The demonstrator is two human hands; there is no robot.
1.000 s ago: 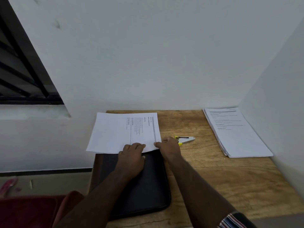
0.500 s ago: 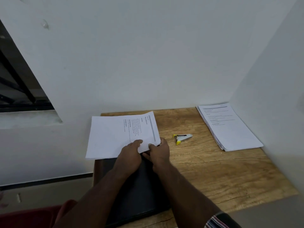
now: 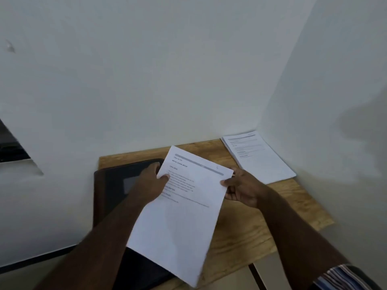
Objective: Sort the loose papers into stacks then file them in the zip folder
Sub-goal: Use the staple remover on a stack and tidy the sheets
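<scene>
I hold a white printed paper (image 3: 182,214) lifted above the wooden table (image 3: 247,231), its header pointing to the far side. My left hand (image 3: 149,185) grips its left edge with the thumb on the text. My right hand (image 3: 240,188) pinches its right edge near the top corner. Under the paper and my left arm lies the black zip folder (image 3: 117,181), flat and closed, along the table's left side. A stack of printed papers (image 3: 257,156) rests at the table's far right corner against the wall.
White walls close in the table at the back and on the right. A dark window edge (image 3: 10,147) shows at the far left. The table's near edge runs just below the paper, with a dark table leg (image 3: 255,275) beneath it.
The paper lay sideways on the table's far left above the folder; both hands have since lifted and turned it upright towards me. The view has shifted left, and the small stapler is hidden now.
</scene>
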